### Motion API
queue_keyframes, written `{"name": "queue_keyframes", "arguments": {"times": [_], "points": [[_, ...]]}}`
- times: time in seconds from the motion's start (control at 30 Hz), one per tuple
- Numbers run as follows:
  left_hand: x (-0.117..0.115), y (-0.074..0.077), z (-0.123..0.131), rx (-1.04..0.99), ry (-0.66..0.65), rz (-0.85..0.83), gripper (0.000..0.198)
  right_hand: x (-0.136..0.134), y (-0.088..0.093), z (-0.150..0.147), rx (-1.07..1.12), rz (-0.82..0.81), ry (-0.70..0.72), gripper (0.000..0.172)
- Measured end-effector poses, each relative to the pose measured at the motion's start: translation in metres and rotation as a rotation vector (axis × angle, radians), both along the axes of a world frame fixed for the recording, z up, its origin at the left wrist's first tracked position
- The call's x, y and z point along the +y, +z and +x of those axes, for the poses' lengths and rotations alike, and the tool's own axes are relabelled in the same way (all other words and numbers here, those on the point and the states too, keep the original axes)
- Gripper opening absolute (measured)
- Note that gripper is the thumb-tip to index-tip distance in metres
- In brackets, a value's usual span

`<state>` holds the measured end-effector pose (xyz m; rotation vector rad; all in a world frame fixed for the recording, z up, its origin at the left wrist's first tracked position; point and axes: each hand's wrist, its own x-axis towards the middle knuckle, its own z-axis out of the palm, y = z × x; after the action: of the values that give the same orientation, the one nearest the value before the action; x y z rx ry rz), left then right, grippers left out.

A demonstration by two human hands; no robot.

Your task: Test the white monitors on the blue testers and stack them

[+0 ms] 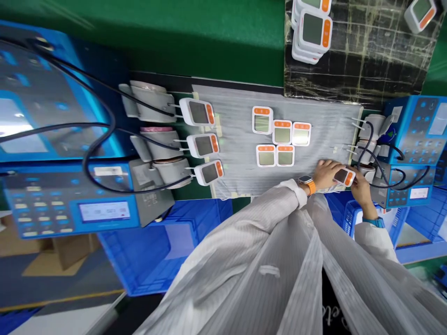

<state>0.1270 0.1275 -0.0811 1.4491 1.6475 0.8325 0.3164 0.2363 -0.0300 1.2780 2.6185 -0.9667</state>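
A small white digital meter [340,175], with a dark screen and orange buttons, lies between my two hands at the right front of the grey mat. My left hand [325,175] is closed on its left side, an orange watch strap at the wrist. On the opposite side my right hand [362,190] grips the meter's edge, a teal band at its wrist. Close by are grey clamp fixtures [366,149] with metal pins and black cables. Several matching meters, including one [302,134], lie screen-up at the mat's middle.
At left, three meters [202,145] sit against pins of grey fixtures [157,100]. Blue test instruments [70,200] flank the mat [237,179]. More meters [312,30] are stacked on a worn black board [356,60]. Blue crates [146,260] stand below the bench edge.
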Motion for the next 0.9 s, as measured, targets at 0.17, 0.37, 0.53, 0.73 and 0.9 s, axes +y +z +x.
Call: {"name": "queue_keyframes", "arguments": {"times": [0.17,0.37,0.53,0.73,0.9], "points": [[-0.002,0.002,0.003,0.055,-0.016,-0.040,0.064,-0.004,0.016,-0.012,-0.171,0.103,0.043,0.065],[-0.019,0.018,-0.043,0.247,0.231,-0.191,0.067,0.035,0.036,-0.072,-0.225,0.399,0.010,0.050],[-0.017,0.026,-0.119,0.470,0.616,-0.440,0.079,0.090,0.022,-0.138,-0.096,0.507,0.171,0.042],[-0.002,0.005,-0.130,0.273,0.557,-0.217,0.069,0.114,-0.006,-0.161,-0.051,0.394,0.250,0.023],[0.019,-0.007,-0.112,-0.027,0.470,0.092,0.079,0.113,-0.018,-0.153,0.102,0.314,0.213,0.019]]}}
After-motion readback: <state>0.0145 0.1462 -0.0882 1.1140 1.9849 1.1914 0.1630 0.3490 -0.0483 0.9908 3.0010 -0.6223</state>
